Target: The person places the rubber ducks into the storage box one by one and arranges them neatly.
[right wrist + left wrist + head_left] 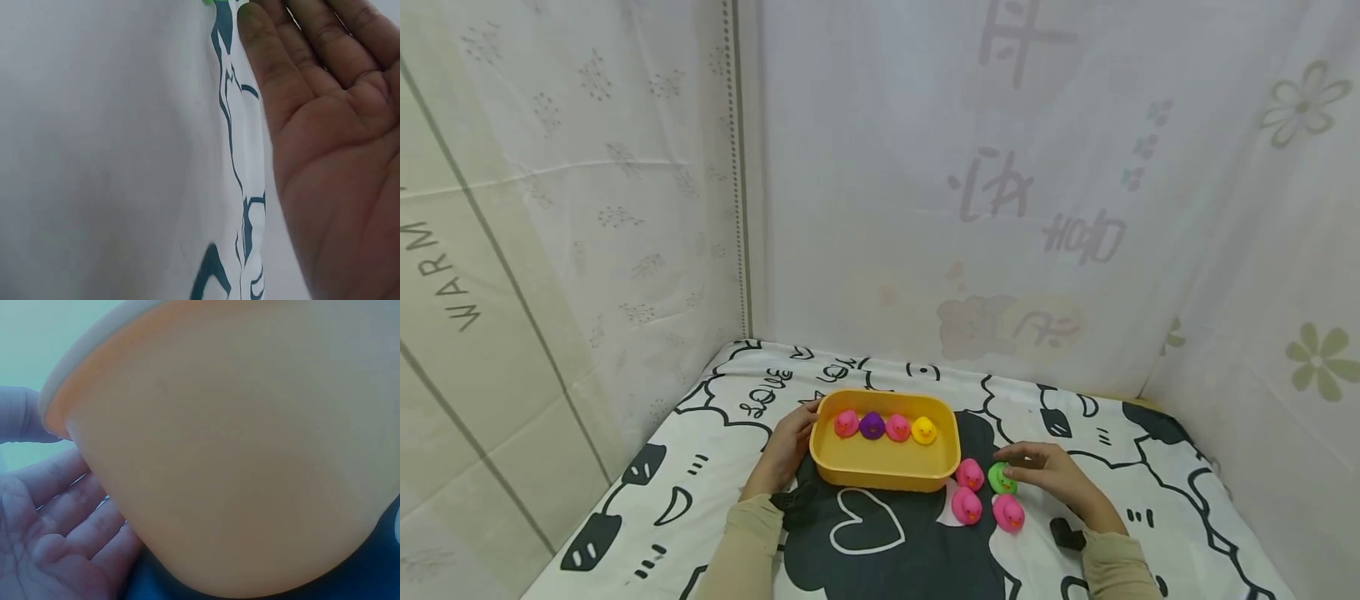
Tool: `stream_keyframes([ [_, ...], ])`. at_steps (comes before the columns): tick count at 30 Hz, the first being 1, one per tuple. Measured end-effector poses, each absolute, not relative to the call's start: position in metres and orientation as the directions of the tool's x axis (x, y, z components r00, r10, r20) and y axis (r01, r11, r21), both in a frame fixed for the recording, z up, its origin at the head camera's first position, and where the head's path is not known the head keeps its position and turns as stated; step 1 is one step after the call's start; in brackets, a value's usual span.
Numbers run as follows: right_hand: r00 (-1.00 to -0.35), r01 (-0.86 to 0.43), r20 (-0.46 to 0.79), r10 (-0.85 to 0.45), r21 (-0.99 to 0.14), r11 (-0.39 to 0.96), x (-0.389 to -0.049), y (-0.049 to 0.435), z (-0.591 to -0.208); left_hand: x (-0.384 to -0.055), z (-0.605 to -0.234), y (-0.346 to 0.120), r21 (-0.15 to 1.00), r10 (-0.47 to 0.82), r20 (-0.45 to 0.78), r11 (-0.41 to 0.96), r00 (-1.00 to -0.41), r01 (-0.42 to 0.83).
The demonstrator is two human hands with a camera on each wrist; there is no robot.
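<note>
A yellow plastic tub (880, 477) holds a row of small rubber ducks: a pink duck (846, 423), a purple duck (872, 426), another pink duck (898, 428) and a yellow duck (924, 431). At the tub's left end, my left hand (790, 446) touches the outside; the left wrist view shows the thumb (22, 415) at the rim and the other fingers straight against the wall. Right of the tub, my right hand (1051, 475) pinches a green duck (1000, 480) between thumb and fingers. Only a sliver of green shows in the right wrist view.
Beside the green duck lie three pink ones: an upper pink duck (970, 473), a lower pink duck (966, 506) and a right-hand pink duck (1008, 513). A black-and-white patterned cloth (700, 517) covers the surface. Pale printed curtains (880, 167) hang behind and at both sides.
</note>
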State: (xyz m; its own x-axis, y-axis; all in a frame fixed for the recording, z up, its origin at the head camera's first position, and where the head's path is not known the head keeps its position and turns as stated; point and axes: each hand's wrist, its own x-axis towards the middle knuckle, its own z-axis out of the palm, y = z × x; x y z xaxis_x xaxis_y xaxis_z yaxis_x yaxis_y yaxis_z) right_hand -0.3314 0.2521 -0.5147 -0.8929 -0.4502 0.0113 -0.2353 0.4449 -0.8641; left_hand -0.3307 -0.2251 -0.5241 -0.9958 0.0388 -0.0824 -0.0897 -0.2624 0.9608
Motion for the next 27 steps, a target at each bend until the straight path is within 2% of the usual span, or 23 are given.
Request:
stream_keyframes([
  [4,-0.884,-0.257,0.034,-0.466,-0.869,0.423,-0.33,0.2553,-0.5131,-0.3304,-0.5245,-0.2268,0.964,0.036,-0.088,-0.248,-0.996,-0.094],
  [11,-0.834,-0.248,-0.008,-0.552,-0.888,0.387,-0.3284,0.2609,-0.5134,-0.3305,-0.527,-0.2279,0.962,0.041,-0.11,-0.248,-0.993,-0.117],
  [21,-0.847,-0.229,-0.05,-0.529,-0.864,0.448,-0.3322,0.2615,-0.5163,-0.3317,-0.5235,-0.2252,0.963,0.052,-0.098,-0.248,-0.994,-0.108],
  [27,-0.836,-0.269,-0.034,-0.548,-0.845,0.462,-0.3321,0.2596,-0.5141,-0.3314,-0.5239,-0.2253,0.965,0.044,-0.098,-0.241,-0.994,-0.106],
])
